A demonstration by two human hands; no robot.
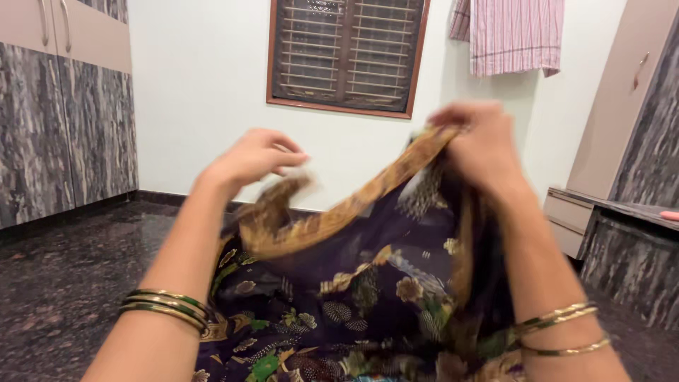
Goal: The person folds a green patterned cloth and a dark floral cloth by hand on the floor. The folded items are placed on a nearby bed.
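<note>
Light: your room is evenly and brightly lit from indoors, window [346, 53] dark | Glare: soft sheen on the polished floor [64, 283] | Shadows: faint | Blur: your left hand [251, 159], right hand [481, 145] and the patterned cloth [353, 283] are motion-smeared | Background: fairly sharp

I had two hands up: my left hand [251, 157] and my right hand [481, 145]. Between them hung one dark printed cloth [368, 290] with one golden border [332, 216]. On my left wrist I counted about three green and gold bangles [166, 305]; the blur made the exact number hard to tell. My right wrist carried three thin gold bangles [562, 327]. The wall held one barred window [346, 53], and one striped cloth [513, 35] hung beside it. One pink thing [669, 215] lay on one low dark cabinet [622, 247].
</note>
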